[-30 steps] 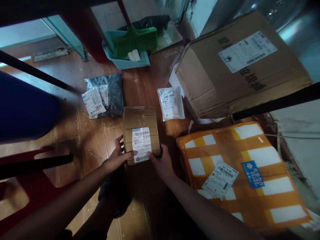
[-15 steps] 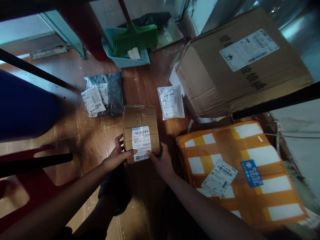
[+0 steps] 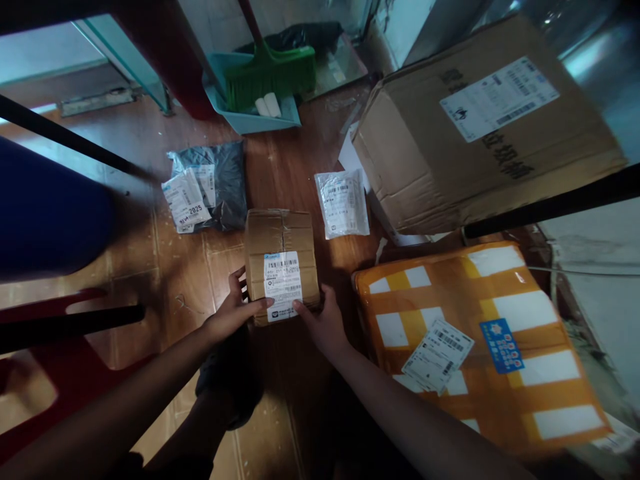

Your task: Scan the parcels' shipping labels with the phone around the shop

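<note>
A small brown cardboard box [image 3: 280, 233] with a white shipping label [image 3: 283, 285] is between my two hands. My left hand [image 3: 237, 307] grips its lower left corner, the thumb lying on the label and the fingers round the side. On the opposite side, my right hand [image 3: 323, 320] holds the lower right corner, its thumb tip at the label's edge. The box's underside is hidden. Beyond it to the left lies a dark plastic mailer bag [image 3: 227, 187] with white labels. A small white padded envelope [image 3: 343, 203] rests on the floor to the right.
An orange-taped white parcel [image 3: 445, 293] lies at the right, below a large cardboard box [image 3: 480, 153]. A light-blue dustpan [image 3: 263, 123] with a green broom [image 3: 270, 73] stands at the back. A red plastic stool [image 3: 70, 380] and a blue bin-like object [image 3: 50, 207] are at the left.
Almost nothing differs. Both hands keep the same hold on the small box, and the view has shifted very slightly.
</note>
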A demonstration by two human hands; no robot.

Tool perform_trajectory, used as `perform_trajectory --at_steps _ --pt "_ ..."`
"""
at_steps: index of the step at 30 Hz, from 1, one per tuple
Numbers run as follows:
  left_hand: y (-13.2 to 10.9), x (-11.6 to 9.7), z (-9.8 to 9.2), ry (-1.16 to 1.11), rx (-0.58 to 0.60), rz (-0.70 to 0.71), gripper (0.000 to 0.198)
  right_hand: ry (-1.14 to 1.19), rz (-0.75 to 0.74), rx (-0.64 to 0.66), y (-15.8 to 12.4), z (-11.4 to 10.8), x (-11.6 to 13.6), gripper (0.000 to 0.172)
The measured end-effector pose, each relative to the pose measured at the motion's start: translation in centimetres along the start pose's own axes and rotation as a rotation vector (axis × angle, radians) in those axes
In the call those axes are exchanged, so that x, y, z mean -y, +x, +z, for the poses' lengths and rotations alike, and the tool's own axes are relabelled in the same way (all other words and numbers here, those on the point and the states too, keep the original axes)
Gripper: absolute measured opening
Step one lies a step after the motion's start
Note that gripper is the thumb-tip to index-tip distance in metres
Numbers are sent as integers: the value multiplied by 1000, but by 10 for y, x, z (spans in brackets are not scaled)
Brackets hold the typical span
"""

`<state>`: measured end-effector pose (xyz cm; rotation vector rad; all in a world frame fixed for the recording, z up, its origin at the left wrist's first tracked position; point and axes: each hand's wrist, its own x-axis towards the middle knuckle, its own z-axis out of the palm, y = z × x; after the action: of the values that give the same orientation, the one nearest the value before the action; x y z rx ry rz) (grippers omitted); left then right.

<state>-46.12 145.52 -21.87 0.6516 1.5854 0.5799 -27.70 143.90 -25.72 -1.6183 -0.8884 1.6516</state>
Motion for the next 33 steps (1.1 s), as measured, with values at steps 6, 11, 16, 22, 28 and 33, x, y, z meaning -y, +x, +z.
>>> perform_trajectory --at_steps 6,11,16,22,28,33 --pt "1 2 -1 3 0 6 94 3 -12 -18 0 0 1 57" --pt "1 4 -2 21 0 23 97 20 -6 -1 0 0 -1 57" --pt "2 7 -3 31 -8 27 96 -8 -20 -3 1 0 -2 59" --pt "2 6 -3 20 2 15 92 -105 27 -61 1 -1 3 71" --pt "3 6 -4 41 10 33 89 -119 -18 -86 12 10 10 69" --pt "5 12 -6 36 17 43 89 -100 -62 -83 20 13 8 65"
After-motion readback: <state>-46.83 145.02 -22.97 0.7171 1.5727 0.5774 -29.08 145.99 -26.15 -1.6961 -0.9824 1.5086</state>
